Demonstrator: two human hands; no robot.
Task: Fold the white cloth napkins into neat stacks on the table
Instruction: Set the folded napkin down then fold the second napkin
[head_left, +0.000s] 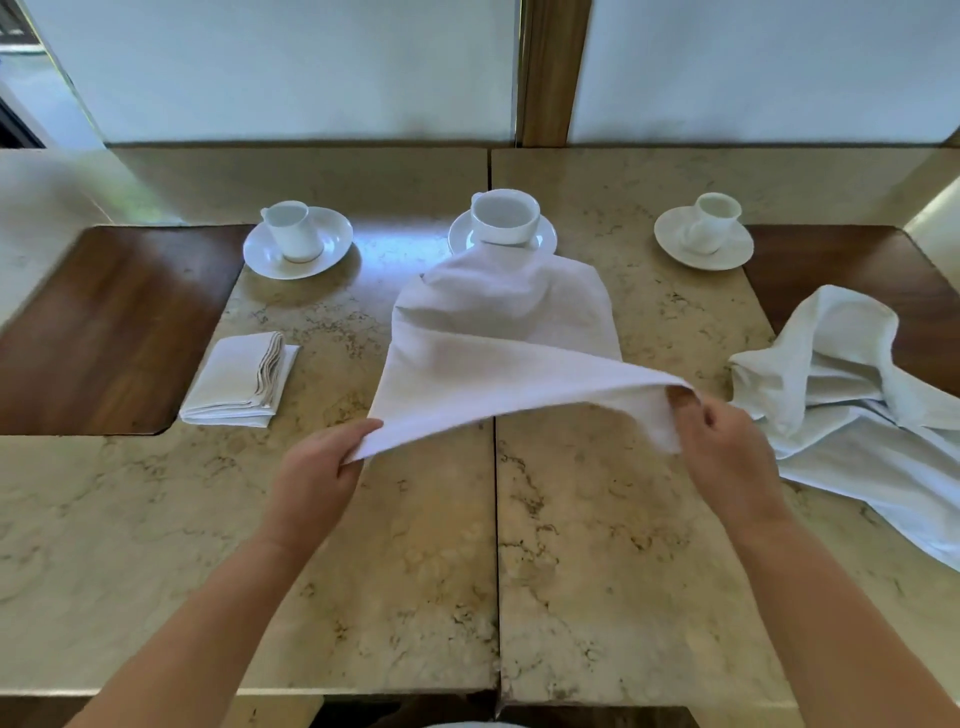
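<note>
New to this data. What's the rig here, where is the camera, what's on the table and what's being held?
There is no robot: a person works with two bare hands, and the single picture comes from a wide-angle camera on their head, looking forward and down. The left hand and right hand each pinch a near corner of a white napkin, lifting its near edge; its far part lies on the marble table. To the left sits a stack of folded napkins. To the right lies a heap of unfolded cloth. Along the far side stand three white cups on saucers: left, middle, right.
</note>
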